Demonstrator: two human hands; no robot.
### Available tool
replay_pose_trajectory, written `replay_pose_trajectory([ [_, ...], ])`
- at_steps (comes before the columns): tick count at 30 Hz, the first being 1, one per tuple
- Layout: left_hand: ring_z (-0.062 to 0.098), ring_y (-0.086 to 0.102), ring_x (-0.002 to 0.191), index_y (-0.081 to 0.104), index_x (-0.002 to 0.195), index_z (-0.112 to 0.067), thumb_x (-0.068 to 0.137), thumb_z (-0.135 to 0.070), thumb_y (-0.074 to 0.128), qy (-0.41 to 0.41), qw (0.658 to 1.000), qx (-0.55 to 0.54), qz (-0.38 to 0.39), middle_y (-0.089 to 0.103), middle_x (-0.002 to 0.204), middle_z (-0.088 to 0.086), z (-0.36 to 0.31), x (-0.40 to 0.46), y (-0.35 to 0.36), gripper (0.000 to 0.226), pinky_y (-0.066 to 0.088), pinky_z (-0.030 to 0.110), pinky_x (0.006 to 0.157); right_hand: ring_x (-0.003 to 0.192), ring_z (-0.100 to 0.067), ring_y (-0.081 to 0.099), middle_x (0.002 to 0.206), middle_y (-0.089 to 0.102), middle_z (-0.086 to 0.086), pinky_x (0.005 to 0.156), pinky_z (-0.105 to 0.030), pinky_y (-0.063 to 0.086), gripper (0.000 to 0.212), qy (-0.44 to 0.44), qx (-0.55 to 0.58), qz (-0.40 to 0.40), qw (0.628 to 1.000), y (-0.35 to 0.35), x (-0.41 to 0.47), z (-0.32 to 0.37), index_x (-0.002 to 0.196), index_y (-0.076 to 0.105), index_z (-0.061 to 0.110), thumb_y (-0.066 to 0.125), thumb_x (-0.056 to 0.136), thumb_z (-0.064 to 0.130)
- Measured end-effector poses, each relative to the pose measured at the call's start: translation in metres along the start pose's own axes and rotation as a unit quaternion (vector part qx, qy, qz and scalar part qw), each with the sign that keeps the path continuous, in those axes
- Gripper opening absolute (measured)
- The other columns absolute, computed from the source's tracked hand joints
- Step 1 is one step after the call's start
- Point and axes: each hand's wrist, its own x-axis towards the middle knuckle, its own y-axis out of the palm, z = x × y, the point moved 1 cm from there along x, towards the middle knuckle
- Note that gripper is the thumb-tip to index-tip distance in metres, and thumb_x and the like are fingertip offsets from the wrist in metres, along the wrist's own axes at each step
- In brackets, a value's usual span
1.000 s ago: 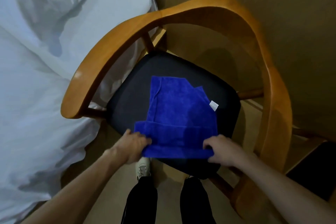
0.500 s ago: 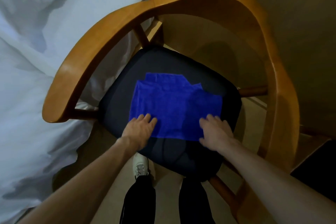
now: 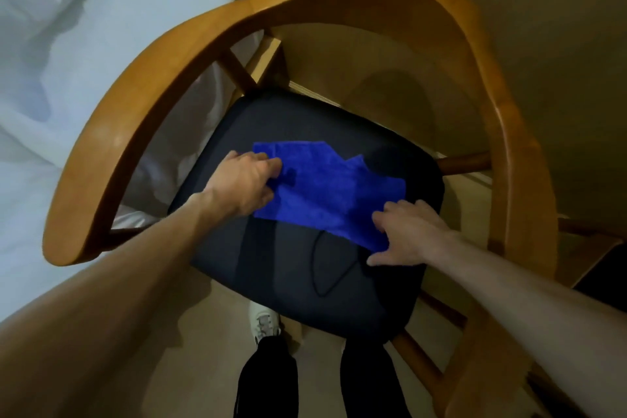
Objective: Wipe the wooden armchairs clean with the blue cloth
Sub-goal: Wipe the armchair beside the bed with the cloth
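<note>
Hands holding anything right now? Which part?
Both are on the blue cloth, which lies on the seat: left hand grips its left edge, right hand presses flat on its near right corner.

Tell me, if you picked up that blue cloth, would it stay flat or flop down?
Probably flop. The blue cloth lies folded and limp on the dark seat, so it looks soft, not stiff. It also seems thin and light. The left hand and right hand both rest on it.

Dim warm light; soft shadows across seat cushion [image 3: 305, 268]; wide-angle bending at edges; slight softness throughout.
</note>
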Motion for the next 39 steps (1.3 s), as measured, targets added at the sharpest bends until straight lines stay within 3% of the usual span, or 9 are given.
replay_pose_trajectory([
  [2, 0.020, 0.054, 0.103, 0.051, 0.112, -0.026, 0.086, -0.024, 0.055, -0.026, 1.000, -0.006, 0.015, 0.054, 0.107, -0.002, -0.008, 0.008, -0.008, 0.026, 0.037, 0.040, 0.095, 0.127, -0.029, 0.043, 0.137, 0.044, -0.006, 0.103, -0.050, 0.032, 0.089, 0.050, 0.006, 0.023, 0.998, 0.013, 0.006, 0.011, 0.133, 0.048, 0.024, 0.057, 0.067, 0.083],
  [8, 0.020, 0.052, 0.108, 0.047, 0.119, -0.031, 0.087, -0.026, 0.056, -0.052, 0.998, 0.034, 0.014, 0.050, 0.114, -0.002, 0.006, 0.011, -0.010, 0.034, 0.036, 0.043, 0.096, 0.088, -0.020, 0.060, 0.100, 0.061, 0.000, 0.086, -0.042, 0.044, 0.025, 0.110, 0.214, -0.124, 0.963, 0.011, 0.013, 0.004, 0.112, 0.048, 0.023, 0.059, 0.090, 0.028],
  [14, 0.026, 0.048, 0.117, 0.037, 0.133, -0.028, 0.087, -0.029, 0.062, -0.054, 0.998, -0.016, -0.035, 0.047, 0.125, 0.004, 0.033, 0.055, -0.006, 0.052, 0.037, 0.047, 0.101, 0.125, -0.032, 0.046, 0.138, 0.044, -0.010, 0.096, -0.053, 0.046, 0.052, 0.205, 0.232, -0.220, 0.925, -0.028, 0.044, -0.036, 0.139, 0.035, 0.020, 0.059, 0.094, 0.031],
  [19, 0.026, 0.040, 0.127, 0.021, 0.144, -0.030, 0.085, -0.049, 0.061, -0.025, 0.998, -0.062, 0.016, 0.034, 0.142, 0.004, 0.045, 0.052, 0.017, 0.074, 0.039, 0.048, 0.104, 0.139, -0.037, 0.028, 0.158, 0.019, -0.014, 0.107, -0.058, 0.035, 0.081, 0.442, 0.465, -0.233, 0.731, 0.001, 0.057, 0.016, 0.152, 0.014, 0.023, 0.057, 0.091, 0.055],
  [22, 0.025, 0.029, 0.137, 0.015, 0.150, -0.027, 0.086, -0.050, 0.060, -0.010, 0.999, -0.050, 0.011, 0.022, 0.153, 0.003, 0.053, 0.041, 0.031, 0.082, 0.032, 0.046, 0.112, 0.125, -0.034, 0.049, 0.141, 0.046, -0.015, 0.101, -0.054, 0.044, 0.077, 0.480, 0.626, -0.235, 0.568, 0.015, 0.061, 0.047, 0.145, 0.033, 0.013, 0.071, 0.086, 0.044],
  [24, 0.024, 0.030, 0.138, 0.018, 0.150, -0.024, 0.086, -0.049, 0.061, -0.007, 0.997, -0.070, -0.014, 0.024, 0.153, 0.003, 0.059, 0.036, 0.032, 0.082, 0.032, 0.044, 0.113, 0.107, -0.025, 0.060, 0.123, 0.059, -0.008, 0.090, -0.038, 0.052, 0.055, 0.455, 0.651, -0.306, 0.525, 0.013, 0.063, 0.057, 0.130, 0.048, 0.014, 0.075, 0.085, 0.030],
  [28, 0.023, 0.036, 0.132, 0.025, 0.147, -0.023, 0.084, -0.039, 0.066, -0.033, 0.992, -0.116, -0.034, 0.031, 0.147, 0.003, 0.076, 0.030, 0.027, 0.076, 0.035, 0.040, 0.110, 0.088, 0.001, 0.047, 0.106, 0.047, 0.008, 0.084, -0.009, 0.040, 0.040, 0.285, 0.536, -0.456, 0.651, -0.036, 0.074, 0.099, 0.108, 0.056, 0.022, 0.075, 0.075, 0.012],
  [35, 0.023, 0.048, 0.114, 0.051, 0.125, -0.014, 0.084, -0.019, 0.064, -0.087, 0.978, -0.173, -0.073, 0.050, 0.122, 0.006, 0.086, 0.003, 0.027, 0.043, 0.037, 0.031, 0.097, 0.110, -0.018, 0.051, 0.123, 0.042, 0.000, 0.096, -0.036, 0.049, 0.051, 0.025, 0.389, -0.335, 0.858, -0.060, 0.100, 0.190, 0.128, 0.053, 0.017, 0.074, 0.081, 0.013],
  [39, 0.022, 0.050, 0.114, 0.054, 0.126, -0.012, 0.088, -0.004, 0.053, -0.168, 0.942, -0.274, -0.094, 0.054, 0.120, 0.009, 0.087, -0.015, 0.035, 0.039, 0.036, 0.027, 0.094, 0.111, -0.018, 0.051, 0.129, 0.042, 0.000, 0.096, -0.037, 0.048, 0.062, -0.015, 0.349, -0.299, 0.888, -0.056, 0.095, 0.193, 0.142, 0.043, 0.018, 0.067, 0.086, 0.031],
])
